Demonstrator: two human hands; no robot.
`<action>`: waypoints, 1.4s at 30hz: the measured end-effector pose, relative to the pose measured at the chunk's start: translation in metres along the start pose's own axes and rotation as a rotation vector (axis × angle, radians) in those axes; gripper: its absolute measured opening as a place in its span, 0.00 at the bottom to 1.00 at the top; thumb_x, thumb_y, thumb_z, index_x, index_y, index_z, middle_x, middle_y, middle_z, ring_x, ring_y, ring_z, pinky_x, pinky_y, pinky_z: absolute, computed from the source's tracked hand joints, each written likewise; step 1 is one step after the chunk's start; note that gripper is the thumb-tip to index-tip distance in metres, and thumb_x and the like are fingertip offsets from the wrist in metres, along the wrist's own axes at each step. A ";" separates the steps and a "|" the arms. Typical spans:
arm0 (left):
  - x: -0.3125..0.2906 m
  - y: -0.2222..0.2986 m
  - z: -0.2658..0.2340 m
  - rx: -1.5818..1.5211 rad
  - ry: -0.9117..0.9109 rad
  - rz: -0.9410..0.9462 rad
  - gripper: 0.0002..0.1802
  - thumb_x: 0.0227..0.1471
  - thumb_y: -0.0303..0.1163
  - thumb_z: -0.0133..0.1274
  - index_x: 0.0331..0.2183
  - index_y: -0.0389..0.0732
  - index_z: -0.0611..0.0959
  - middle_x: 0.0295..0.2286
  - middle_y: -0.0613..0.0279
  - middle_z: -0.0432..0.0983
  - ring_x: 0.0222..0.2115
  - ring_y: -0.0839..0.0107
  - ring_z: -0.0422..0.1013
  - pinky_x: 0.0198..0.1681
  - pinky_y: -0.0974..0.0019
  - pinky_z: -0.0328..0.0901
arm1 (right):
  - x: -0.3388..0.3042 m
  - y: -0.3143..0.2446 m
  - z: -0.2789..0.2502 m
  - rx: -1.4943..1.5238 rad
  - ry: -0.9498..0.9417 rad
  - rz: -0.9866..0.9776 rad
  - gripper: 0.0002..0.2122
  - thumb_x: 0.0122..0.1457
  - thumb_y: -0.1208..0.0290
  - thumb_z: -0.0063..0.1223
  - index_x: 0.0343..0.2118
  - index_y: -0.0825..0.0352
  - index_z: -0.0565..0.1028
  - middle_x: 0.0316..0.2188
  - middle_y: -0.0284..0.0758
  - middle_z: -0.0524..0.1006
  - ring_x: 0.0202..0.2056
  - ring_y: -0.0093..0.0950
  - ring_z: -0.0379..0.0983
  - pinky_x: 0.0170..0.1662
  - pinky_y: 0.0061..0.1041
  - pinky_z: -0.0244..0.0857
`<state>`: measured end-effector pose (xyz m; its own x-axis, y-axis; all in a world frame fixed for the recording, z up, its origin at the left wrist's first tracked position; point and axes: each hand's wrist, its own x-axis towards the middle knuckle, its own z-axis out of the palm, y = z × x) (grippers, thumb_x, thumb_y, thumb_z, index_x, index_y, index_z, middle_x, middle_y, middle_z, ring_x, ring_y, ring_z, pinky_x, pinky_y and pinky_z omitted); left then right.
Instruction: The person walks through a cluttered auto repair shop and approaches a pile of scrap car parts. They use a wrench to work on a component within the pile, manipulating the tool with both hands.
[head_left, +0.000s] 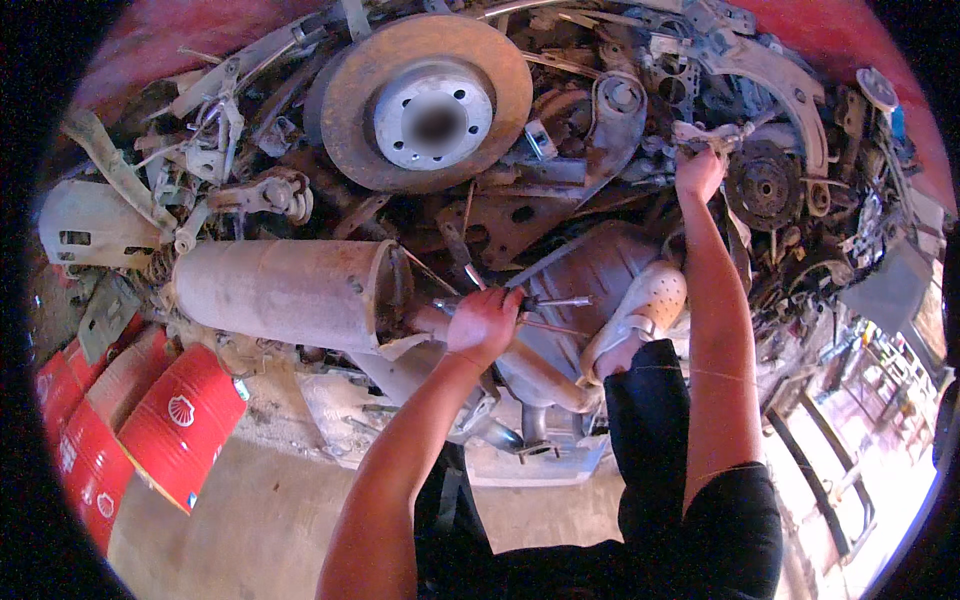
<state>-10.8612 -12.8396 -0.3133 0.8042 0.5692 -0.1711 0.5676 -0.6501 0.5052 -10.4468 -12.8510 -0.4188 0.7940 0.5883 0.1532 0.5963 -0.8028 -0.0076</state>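
Observation:
My left hand is closed around a metal tool with thin arms sticking out to several sides, much like a three-way socket wrench. It is above the pipe at the end of a big silver muffler. Farther off to the right, my right arm is stretched out. My right hand is closed on a light, dirty metal part in the scrap heap; its full shape is hidden. A dark round toothed disc lies just right of that hand.
A rusty brake disc sits atop the heap of car parts. My foot, in a pale perforated clog, rests on a ribbed metal piece. Red cut metal sheets stand at left. Concrete floor lies nearer; a metal frame is at right.

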 end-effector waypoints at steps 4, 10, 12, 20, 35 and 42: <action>-0.005 -0.003 0.003 0.003 -0.035 -0.023 0.08 0.43 0.31 0.48 0.31 0.42 0.73 0.21 0.61 0.70 0.23 0.63 0.69 0.25 0.61 0.64 | 0.001 -0.009 -0.003 0.114 -0.101 0.105 0.19 0.41 0.63 0.60 0.37 0.63 0.74 0.32 0.44 0.75 0.38 0.44 0.70 0.40 0.38 0.64; 0.001 0.000 0.001 -0.022 -0.085 -0.026 0.12 0.40 0.34 0.51 0.31 0.42 0.73 0.22 0.60 0.70 0.23 0.62 0.69 0.25 0.60 0.64 | 0.006 0.003 0.010 0.146 0.001 0.067 0.17 0.41 0.66 0.59 0.36 0.66 0.74 0.34 0.44 0.74 0.41 0.41 0.68 0.43 0.35 0.63; -0.002 -0.003 0.005 -0.018 -0.044 -0.011 0.14 0.39 0.35 0.52 0.31 0.42 0.73 0.23 0.60 0.70 0.23 0.61 0.69 0.25 0.60 0.64 | 0.000 -0.002 0.005 0.163 0.074 0.060 0.17 0.41 0.65 0.60 0.35 0.67 0.74 0.34 0.44 0.74 0.41 0.41 0.69 0.43 0.35 0.63; 0.001 0.000 0.002 0.007 -0.032 -0.017 0.16 0.38 0.35 0.53 0.32 0.41 0.72 0.22 0.60 0.69 0.24 0.62 0.69 0.26 0.60 0.64 | 0.004 -0.013 -0.008 0.136 -0.061 0.123 0.18 0.42 0.67 0.58 0.38 0.65 0.72 0.35 0.45 0.74 0.38 0.43 0.70 0.41 0.37 0.64; -0.001 -0.002 0.005 0.018 -0.045 -0.029 0.19 0.38 0.39 0.54 0.34 0.40 0.72 0.26 0.58 0.70 0.26 0.61 0.68 0.27 0.60 0.64 | 0.002 -0.004 0.001 0.122 -0.044 0.081 0.17 0.44 0.64 0.57 0.35 0.68 0.72 0.36 0.45 0.72 0.41 0.43 0.67 0.44 0.36 0.62; 0.000 0.000 -0.001 0.034 -0.084 -0.051 0.19 0.39 0.39 0.55 0.34 0.41 0.73 0.24 0.58 0.70 0.24 0.60 0.68 0.25 0.60 0.64 | 0.001 -0.010 -0.005 0.105 -0.091 0.166 0.19 0.41 0.62 0.60 0.35 0.67 0.73 0.36 0.44 0.73 0.40 0.42 0.68 0.43 0.35 0.63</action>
<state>-10.8616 -12.8391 -0.3124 0.7853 0.5585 -0.2670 0.6126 -0.6390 0.4652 -10.4526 -12.8429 -0.4136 0.8868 0.4593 0.0513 0.4619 -0.8775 -0.1292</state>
